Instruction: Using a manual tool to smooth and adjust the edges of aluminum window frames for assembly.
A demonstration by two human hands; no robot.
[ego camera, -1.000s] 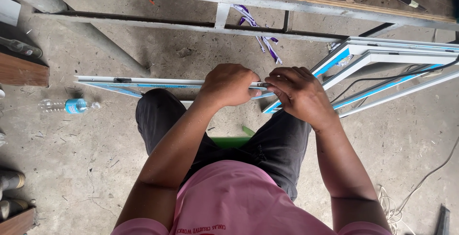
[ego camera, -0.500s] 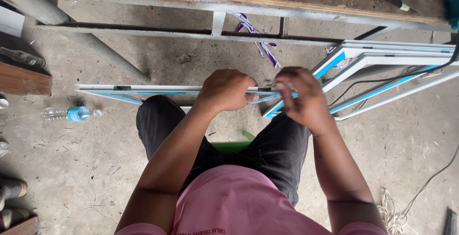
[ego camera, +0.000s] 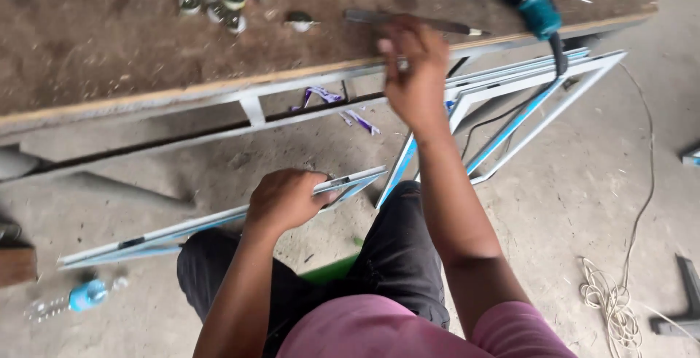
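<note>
the left hand (ego camera: 284, 199) is gripping the white strip (ego camera: 219, 221) across the lap, fingers curled shut around it. the right hand (ego camera: 414, 66) is reaching to the bench (ego camera: 109, 44), fingers pinching a small metal piece (ego camera: 402, 63). steadying the strip is helping here.

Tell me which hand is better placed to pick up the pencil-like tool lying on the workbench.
Right. The right hand is raised at the workbench edge, just below the pencil-like tool. The left hand is low, gripping the white frame strip.
</note>
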